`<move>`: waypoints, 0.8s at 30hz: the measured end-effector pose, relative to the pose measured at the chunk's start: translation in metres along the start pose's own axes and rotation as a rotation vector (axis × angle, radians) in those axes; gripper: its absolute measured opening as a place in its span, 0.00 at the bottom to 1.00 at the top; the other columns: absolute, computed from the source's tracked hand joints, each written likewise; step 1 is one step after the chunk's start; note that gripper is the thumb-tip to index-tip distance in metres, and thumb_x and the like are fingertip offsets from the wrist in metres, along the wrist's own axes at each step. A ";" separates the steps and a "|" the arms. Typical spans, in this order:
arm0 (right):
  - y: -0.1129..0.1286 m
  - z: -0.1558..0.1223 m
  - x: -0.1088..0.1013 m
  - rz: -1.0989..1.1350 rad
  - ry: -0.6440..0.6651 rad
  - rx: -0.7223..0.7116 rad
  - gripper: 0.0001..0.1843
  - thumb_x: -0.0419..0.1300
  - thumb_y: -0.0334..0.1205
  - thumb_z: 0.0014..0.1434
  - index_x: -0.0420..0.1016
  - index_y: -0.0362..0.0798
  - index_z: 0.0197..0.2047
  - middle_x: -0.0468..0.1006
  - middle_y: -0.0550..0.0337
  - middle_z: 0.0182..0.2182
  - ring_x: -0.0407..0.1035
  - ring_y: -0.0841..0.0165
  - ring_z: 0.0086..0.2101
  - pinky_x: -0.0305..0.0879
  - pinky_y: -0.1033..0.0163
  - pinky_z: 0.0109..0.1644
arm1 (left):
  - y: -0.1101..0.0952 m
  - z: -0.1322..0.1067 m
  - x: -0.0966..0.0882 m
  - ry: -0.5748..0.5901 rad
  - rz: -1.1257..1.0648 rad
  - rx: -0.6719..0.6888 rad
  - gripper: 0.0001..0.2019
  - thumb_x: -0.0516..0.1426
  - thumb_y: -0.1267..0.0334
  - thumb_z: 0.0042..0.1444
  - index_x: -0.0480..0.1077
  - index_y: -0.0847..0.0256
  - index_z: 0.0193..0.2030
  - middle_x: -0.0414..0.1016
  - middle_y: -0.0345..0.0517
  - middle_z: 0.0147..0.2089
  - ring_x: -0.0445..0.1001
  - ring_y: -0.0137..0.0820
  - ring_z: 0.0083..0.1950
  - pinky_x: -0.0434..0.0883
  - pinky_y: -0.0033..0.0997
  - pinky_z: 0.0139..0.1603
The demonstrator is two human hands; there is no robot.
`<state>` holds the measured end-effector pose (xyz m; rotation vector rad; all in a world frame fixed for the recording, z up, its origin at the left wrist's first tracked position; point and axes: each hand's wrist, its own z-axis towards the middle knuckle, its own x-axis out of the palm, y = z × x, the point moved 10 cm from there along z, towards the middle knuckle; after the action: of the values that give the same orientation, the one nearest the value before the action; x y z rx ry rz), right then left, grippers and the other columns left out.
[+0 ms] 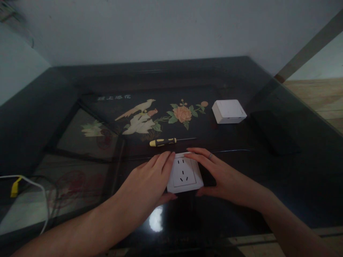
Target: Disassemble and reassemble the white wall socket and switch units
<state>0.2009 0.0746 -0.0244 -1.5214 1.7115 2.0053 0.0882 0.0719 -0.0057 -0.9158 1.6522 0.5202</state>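
Note:
A white wall socket (184, 172) with five slots faces up at the near part of the dark glossy table. My left hand (154, 175) grips its left side, fingers along the far corner and thumb at the near edge. Around the right side is my right hand (214, 175), its fingertips on the far edge and its thumb by the near right corner; a ring is on one finger. Just beyond the socket lies a screwdriver (163, 142) with a yellow and black handle, its thin shaft pointing right. The socket's underside is hidden.
A white box (229, 111) stands farther back on the right. Beside it lies a dark flat object (273, 132). A white cable (40, 185) with a yellow tag (15, 187) curves at the left. The table (150, 76) bears a bird-and-flower picture and meets a wall behind.

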 end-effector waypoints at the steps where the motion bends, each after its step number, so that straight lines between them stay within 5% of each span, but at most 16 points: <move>1: 0.000 0.000 0.000 0.009 0.001 0.002 0.49 0.71 0.41 0.49 0.52 0.54 0.69 0.55 0.51 0.68 0.51 0.57 0.67 0.53 0.47 0.69 | 0.000 0.001 0.000 0.000 0.005 0.001 0.43 0.68 0.59 0.48 0.56 0.74 0.66 0.63 0.67 0.66 0.67 0.50 0.63 0.74 0.48 0.58; 6: 0.000 0.000 0.000 0.037 0.007 -0.004 0.47 0.70 0.46 0.51 0.52 0.55 0.69 0.54 0.52 0.69 0.51 0.57 0.67 0.53 0.47 0.69 | 0.000 0.001 0.001 -0.006 0.025 0.001 0.43 0.68 0.57 0.48 0.56 0.73 0.66 0.63 0.67 0.66 0.68 0.50 0.63 0.73 0.49 0.58; 24: -0.001 0.002 -0.002 -0.010 0.006 0.020 0.50 0.69 0.37 0.50 0.49 0.48 0.71 0.54 0.45 0.68 0.51 0.55 0.67 0.51 0.45 0.69 | 0.002 0.000 -0.001 -0.029 0.013 0.010 0.41 0.68 0.58 0.48 0.56 0.68 0.66 0.63 0.67 0.66 0.69 0.51 0.63 0.73 0.48 0.57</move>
<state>0.2011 0.0769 -0.0240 -1.5279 1.7171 1.9746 0.0869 0.0735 -0.0056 -0.8871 1.6345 0.5309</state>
